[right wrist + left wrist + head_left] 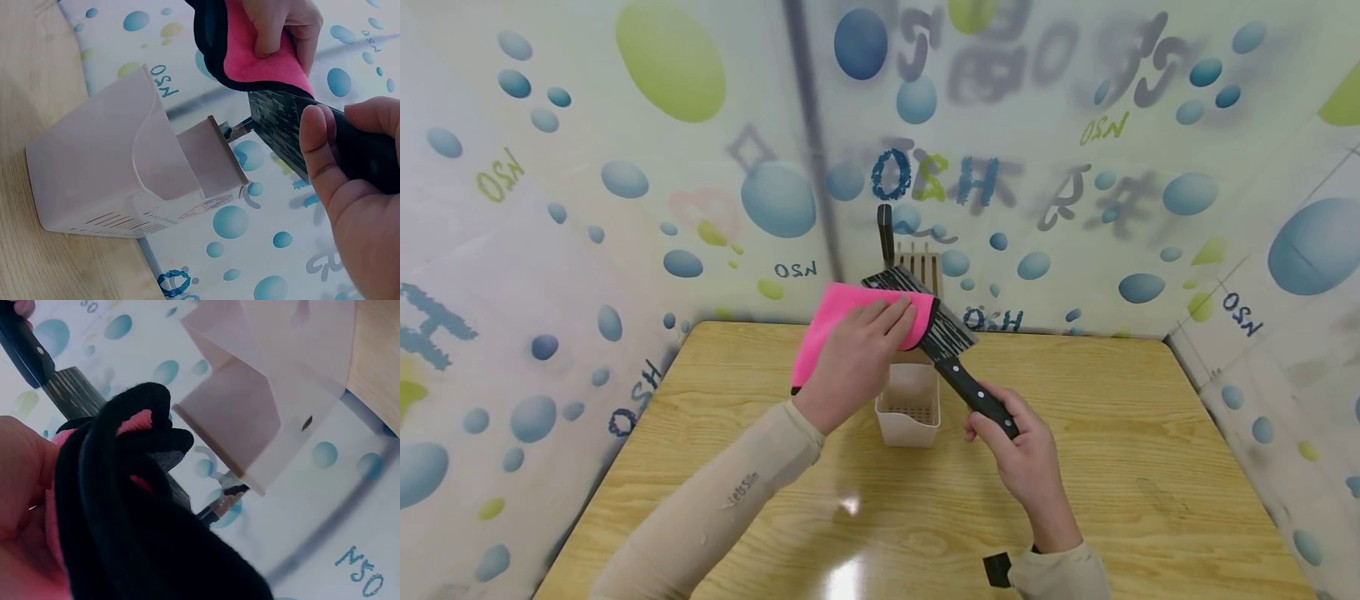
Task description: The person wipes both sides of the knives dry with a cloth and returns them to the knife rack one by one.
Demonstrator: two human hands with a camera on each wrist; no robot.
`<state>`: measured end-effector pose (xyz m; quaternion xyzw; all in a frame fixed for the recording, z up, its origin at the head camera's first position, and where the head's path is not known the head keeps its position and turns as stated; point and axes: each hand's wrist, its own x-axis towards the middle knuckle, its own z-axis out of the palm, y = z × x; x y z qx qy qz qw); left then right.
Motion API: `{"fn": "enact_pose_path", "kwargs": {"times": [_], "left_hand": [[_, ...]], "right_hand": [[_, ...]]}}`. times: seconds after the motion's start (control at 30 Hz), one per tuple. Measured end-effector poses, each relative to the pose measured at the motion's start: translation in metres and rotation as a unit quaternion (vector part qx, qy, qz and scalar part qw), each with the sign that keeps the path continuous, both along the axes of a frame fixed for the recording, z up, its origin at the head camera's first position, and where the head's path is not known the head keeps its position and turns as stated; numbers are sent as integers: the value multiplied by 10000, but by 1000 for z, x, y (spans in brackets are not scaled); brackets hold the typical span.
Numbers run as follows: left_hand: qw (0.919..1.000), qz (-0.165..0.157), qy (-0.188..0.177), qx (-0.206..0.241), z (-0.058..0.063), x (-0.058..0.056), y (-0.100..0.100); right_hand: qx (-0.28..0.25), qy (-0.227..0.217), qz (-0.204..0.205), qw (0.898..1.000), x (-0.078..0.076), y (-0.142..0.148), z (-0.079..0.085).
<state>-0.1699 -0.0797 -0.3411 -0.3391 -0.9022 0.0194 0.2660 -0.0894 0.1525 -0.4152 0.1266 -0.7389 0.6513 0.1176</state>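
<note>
A pink cloth (pixel 827 321) with black edging is folded over the broad blade of a kitchen cleaver (pixel 958 333). My left hand (pixel 861 354) holds the cloth against the blade, its fingers on top; in the right wrist view, the left thumb and fingers (pixel 269 37) pinch the cloth at the blade's edge. My right hand (pixel 1022 446) grips the cleaver's black riveted handle (pixel 966 387), with the blade slanting up and left. The cloth hides the blade's middle. Both hands are above the table, in front of a pale plastic knife holder (pixel 908 429).
The holder stands on a wooden table (pixel 1112 433), below the cleaver. Behind the blade, a black knife handle (pixel 886 233) rises beside the holder's slotted back part (pixel 931 271). Patterned walls (pixel 1037 167) enclose the table's back and sides. A small black piece (pixel 997 570) sits by the right sleeve.
</note>
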Motion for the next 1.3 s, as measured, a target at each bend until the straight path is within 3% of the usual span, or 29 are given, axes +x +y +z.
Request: {"fn": "enact_pose_path", "kwargs": {"times": [0.27, 0.6, 1.3], "left_hand": [[9991, -157, 334, -206, 1, 9, 10], [9961, -292, 699, -458, 2, 18, 20], [9931, -600, 954, -310, -3, 35, 36]], "right_hand": [[-179, -230, 50, 9996, 0, 0, 5], [-400, -34, 88, 9992, -4, 1, 6], [-524, -220, -31, 9984, -4, 3, 15]]}}
